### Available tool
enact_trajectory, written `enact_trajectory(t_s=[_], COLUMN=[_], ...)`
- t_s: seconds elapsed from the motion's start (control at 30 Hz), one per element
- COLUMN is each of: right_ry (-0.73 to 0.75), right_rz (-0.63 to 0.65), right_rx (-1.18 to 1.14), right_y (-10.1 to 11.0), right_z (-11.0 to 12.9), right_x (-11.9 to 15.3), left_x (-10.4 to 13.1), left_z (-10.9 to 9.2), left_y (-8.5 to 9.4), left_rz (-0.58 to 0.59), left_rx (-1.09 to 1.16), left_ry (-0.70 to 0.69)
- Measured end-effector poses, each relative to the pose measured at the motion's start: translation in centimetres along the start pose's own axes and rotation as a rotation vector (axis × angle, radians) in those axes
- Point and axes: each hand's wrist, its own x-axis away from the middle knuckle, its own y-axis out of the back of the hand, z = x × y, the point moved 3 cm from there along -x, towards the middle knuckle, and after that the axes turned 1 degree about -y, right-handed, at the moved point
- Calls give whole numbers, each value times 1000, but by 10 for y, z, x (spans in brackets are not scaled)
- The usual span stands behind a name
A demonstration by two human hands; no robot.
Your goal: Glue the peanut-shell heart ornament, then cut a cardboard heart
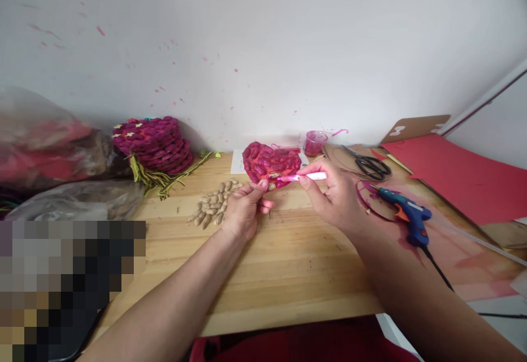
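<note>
A red heart-shaped piece (269, 159), covered with peanuts coloured magenta, is held up at its lower edge by my left hand (247, 202), thumb and fingers pinched on it. A couple of peanuts near that edge still show pale shell. My right hand (333, 197) grips a white paintbrush (315, 176) with a pink-stained end. Its tip touches, or nearly touches, the lower part of the piece. Loose, uncoloured peanuts (209, 205) lie on the wooden table just left of my left hand. Behind the piece, a white paper (237, 163) is partly hidden.
A cup of pink paint (315, 142) stands by the wall. Black scissors (373, 167), a blue glue gun (405, 211) and red sheets (465, 172) are at right. Stacked magenta peanut pieces (154, 145) with yellow-green cords and plastic bags (53, 142) sit at left.
</note>
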Motion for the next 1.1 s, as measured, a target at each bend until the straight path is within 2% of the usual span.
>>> enact_trajectory(t_s=[0.17,0.57,0.73,1.1], right_ry=[-24,25,24,-7], right_rz=[-5,7,-48,-86], right_rx=[0,-36,-4,-10], right_y=[0,-3,5,9], right_z=[-1,2,-2,-8], right_x=[0,2,-2,-3], left_x=[1,0,0,4], left_z=[1,0,-2,-5], left_y=[0,-1,1,-6], left_rz=[12,37,13,1], left_rx=[14,40,53,78], left_ry=[2,-14,-23,42])
